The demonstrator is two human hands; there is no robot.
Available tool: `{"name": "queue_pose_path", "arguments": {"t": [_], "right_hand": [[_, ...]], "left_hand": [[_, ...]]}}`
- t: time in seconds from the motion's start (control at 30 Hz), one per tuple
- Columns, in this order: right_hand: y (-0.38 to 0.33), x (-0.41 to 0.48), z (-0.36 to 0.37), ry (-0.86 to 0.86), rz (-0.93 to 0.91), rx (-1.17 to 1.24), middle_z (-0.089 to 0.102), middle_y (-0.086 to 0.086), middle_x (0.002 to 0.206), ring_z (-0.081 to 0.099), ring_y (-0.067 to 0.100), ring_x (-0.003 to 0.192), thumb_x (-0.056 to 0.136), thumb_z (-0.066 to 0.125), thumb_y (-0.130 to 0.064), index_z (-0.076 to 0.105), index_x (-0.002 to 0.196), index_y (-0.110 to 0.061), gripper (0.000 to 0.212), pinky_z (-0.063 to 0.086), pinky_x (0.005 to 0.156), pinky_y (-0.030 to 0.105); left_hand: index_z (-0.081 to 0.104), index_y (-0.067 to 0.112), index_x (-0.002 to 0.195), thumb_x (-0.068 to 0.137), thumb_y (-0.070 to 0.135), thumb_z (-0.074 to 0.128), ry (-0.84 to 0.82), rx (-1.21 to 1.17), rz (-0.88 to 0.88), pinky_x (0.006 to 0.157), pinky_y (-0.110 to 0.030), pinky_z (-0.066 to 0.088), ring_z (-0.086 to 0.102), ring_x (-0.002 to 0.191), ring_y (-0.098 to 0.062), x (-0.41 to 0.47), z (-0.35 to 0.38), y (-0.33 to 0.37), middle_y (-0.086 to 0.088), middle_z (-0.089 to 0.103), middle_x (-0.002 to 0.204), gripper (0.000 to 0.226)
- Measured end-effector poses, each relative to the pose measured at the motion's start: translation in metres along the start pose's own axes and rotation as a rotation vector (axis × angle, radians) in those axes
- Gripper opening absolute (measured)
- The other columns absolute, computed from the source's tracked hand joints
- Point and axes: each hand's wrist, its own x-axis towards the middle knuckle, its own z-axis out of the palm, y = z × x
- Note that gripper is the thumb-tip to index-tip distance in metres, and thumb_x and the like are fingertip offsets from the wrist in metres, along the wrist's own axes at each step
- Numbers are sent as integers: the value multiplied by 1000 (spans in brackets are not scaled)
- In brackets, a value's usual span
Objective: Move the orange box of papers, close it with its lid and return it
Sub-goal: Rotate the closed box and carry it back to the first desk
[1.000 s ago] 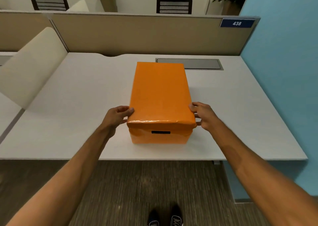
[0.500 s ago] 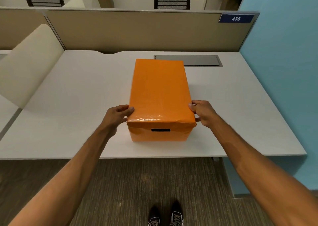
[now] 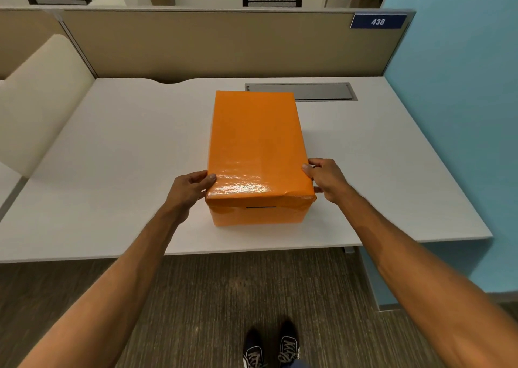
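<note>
The orange box point(image 3: 258, 215) stands on the white desk point(image 3: 117, 154), near its front edge, with its orange lid point(image 3: 256, 140) fitted on top. A dark handle slot shows on the near face. My left hand point(image 3: 189, 191) grips the lid's near left edge, thumb on top. My right hand point(image 3: 326, 178) grips the near right edge the same way. The papers inside are hidden by the lid.
A grey cable hatch point(image 3: 302, 91) lies in the desk just behind the box. A beige partition point(image 3: 224, 45) closes the back, a blue wall point(image 3: 454, 115) the right. A cream chair back point(image 3: 36, 98) stands at the left. My shoes point(image 3: 272, 351) show on the carpet.
The lid has settled lower over the box, so less of the handle slot shows. Both hands keep their hold on the lid's near edges.
</note>
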Motion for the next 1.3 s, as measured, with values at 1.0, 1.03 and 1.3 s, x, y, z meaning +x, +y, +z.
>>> {"name": "queue_pose_path", "arguments": {"t": [1.0,1.03,1.3], "right_hand": [[-93,177,-7,10,-87,-15,54,13,141,59,31,118,96,60,-36,45,144,-13,56,54,94,47],[-96,184,-7,5,-79,3,56,13,138,61,30,114,96,59,-36,46,144,-13,55,55,91,45],[-114,223,1,-61,1,149,65,9,115,62,29,102,99,53,-39,60,117,-18,29,51,77,44]], "left_hand": [[36,10,151,96,37,59,105,82,-7,108,-52,40,44,138,-36,151,16,109,-14,42,155,65],[37,9,150,97,40,57,101,76,-17,109,-52,40,44,138,-36,158,17,111,-14,42,155,65],[52,5,138,98,50,48,84,57,-93,102,-52,42,55,122,-34,207,21,123,-13,55,143,60]]}}
